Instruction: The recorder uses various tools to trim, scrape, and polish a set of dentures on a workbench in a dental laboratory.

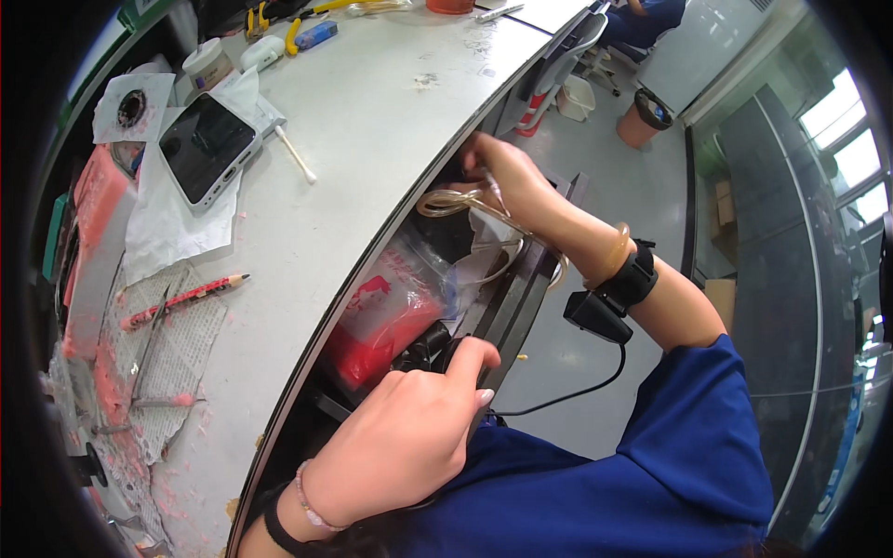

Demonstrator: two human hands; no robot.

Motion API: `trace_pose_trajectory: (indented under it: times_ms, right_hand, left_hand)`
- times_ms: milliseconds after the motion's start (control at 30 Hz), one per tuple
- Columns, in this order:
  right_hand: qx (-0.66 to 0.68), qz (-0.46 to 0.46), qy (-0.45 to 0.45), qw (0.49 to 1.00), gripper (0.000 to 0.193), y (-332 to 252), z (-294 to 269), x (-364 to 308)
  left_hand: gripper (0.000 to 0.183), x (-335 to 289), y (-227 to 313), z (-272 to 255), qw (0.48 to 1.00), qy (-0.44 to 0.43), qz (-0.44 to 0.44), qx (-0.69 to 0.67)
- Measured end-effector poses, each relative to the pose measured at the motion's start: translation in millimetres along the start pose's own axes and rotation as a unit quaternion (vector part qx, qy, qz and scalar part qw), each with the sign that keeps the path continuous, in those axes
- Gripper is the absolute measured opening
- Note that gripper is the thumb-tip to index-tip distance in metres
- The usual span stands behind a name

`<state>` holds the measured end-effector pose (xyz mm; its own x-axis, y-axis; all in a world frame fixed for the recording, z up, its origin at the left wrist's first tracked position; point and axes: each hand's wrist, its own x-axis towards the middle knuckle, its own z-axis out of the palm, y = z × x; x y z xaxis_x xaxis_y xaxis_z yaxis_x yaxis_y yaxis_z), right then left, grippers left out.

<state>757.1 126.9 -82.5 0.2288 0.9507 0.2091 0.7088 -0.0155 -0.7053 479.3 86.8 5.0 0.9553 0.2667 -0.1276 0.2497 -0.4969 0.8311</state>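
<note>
Below the bench edge, an open drawer sits in front of me. My right hand reaches into its far end, fingers curled and slightly blurred at a looped, clear yellowish cord. The cord trails over the drawer's side under my wrist. My left hand is over the near end, fingers bent inward; what they hold, if anything, is hidden. Close to its fingertips lies a black rounded object. A clear plastic bag with red and white contents fills the drawer's middle.
On the bench lie a phone, a cotton swab, a red patterned pencil and a pink-smeared textured sheet. A black device on my right forearm trails a cable. Bins and a seated person are beyond.
</note>
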Motion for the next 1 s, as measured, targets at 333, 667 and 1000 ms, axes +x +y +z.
trace_pose_trajectory:
  times_ms: [333,667,1000]
  right_hand:
    - [0.322,0.206,-0.175,0.907,0.031,-39.8,-27.3,-22.8]
    - [0.466,0.186,-0.294,0.813,0.029,-52.1,-43.4,-34.7]
    - [0.327,0.062,-0.267,0.905,0.039,-48.8,-39.3,-36.1]
  left_hand:
    - [0.032,21.4,9.3,9.0,0.969,0.191,0.010,0.155]
    - [0.023,68.4,1.6,2.8,0.908,0.223,-0.071,0.348]
    - [0.013,62.8,-12.1,6.3,0.931,0.263,0.000,0.255]
